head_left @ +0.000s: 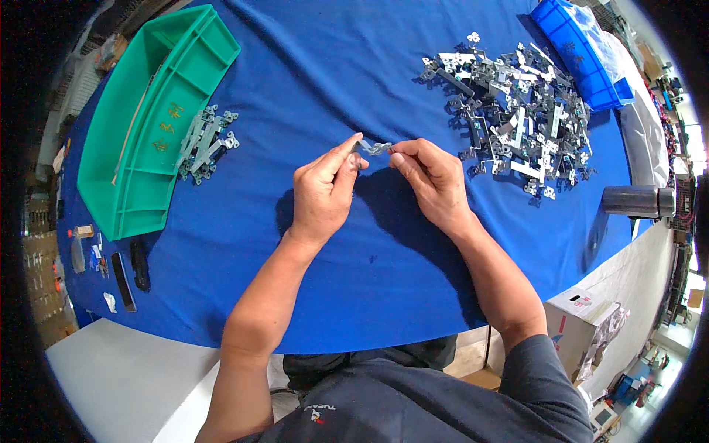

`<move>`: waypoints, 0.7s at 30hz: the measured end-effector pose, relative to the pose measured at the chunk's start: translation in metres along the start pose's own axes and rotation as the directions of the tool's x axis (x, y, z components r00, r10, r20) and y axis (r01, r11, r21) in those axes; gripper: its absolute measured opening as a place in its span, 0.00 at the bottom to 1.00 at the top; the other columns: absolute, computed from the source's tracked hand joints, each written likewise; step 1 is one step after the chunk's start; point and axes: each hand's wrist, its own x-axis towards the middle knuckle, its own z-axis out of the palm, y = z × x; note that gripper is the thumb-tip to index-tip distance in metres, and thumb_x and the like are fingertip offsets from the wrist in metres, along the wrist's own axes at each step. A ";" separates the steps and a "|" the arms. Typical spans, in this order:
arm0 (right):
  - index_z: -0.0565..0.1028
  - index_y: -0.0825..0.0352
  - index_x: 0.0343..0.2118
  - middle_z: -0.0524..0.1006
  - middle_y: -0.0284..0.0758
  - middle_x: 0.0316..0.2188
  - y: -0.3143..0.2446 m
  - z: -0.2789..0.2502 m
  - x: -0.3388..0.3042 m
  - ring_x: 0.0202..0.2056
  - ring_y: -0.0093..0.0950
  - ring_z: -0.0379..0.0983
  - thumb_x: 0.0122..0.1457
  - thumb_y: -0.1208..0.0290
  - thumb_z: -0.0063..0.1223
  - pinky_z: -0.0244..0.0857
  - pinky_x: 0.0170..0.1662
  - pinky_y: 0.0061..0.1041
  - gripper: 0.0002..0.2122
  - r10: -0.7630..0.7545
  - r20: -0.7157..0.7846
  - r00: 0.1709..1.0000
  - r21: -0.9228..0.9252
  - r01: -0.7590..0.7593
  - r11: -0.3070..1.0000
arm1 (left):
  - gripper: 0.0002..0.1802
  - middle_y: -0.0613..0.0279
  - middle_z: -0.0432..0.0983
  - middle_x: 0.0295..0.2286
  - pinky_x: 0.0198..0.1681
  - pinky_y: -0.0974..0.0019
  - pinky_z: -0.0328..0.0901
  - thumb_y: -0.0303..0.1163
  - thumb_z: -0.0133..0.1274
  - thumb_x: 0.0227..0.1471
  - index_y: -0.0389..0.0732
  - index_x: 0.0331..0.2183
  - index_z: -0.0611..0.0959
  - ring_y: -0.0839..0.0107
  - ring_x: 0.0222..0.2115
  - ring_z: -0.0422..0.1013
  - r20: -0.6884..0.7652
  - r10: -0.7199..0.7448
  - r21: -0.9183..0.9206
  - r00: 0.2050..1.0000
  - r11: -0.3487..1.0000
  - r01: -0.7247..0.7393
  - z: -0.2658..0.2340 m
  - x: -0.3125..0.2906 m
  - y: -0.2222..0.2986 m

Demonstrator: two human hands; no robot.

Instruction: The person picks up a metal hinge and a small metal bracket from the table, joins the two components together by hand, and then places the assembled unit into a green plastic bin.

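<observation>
A metal bracket (375,148) is pinched by the fingertips of the left hand (323,193) and right hand (437,181) over the blue cloth (362,310), between the small pile (205,148) and the large heap (519,122) — apparently being checked or adjusted — and a steady grip seems called for next.

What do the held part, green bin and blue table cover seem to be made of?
Bracket-like part: probably metal, bare and silvery, judging by its bright glints.
Green bin: likely moulded plastic, smooth, with ribs and even colouring.
Blue table cover: apparently fabric, dull, since it wrinkles softly.
</observation>
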 end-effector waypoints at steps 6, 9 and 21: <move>0.78 0.70 0.35 0.75 0.38 0.24 -0.001 -0.002 0.000 0.24 0.25 0.72 0.60 0.74 0.58 0.65 0.28 0.26 0.05 0.061 0.037 0.997 -0.024 -0.060 0.998 | 0.13 0.53 0.82 0.30 0.32 0.69 0.71 0.25 0.52 0.60 0.33 0.45 0.83 0.71 0.28 0.78 -0.003 0.051 0.050 0.999 0.997 -0.051 -0.003 0.002 0.005; 0.78 0.71 0.35 0.76 0.38 0.24 0.001 -0.002 0.000 0.25 0.25 0.73 0.60 0.74 0.58 0.66 0.29 0.26 0.05 0.036 0.045 0.998 -0.031 -0.035 0.999 | 0.12 0.55 0.80 0.29 0.31 0.68 0.70 0.25 0.53 0.59 0.33 0.44 0.83 0.70 0.27 0.76 0.005 0.156 0.127 0.988 0.980 -0.155 -0.005 0.004 0.004; 0.77 0.70 0.45 0.77 0.36 0.31 0.003 -0.004 0.002 0.28 0.21 0.74 0.63 0.75 0.51 0.68 0.31 0.22 0.10 0.148 0.189 0.971 0.155 -0.179 0.972 | 0.10 0.56 0.80 0.29 0.30 0.67 0.69 0.27 0.61 0.53 0.34 0.38 0.85 0.67 0.27 0.75 -0.024 0.236 0.069 0.972 0.970 -0.233 -0.003 0.005 0.001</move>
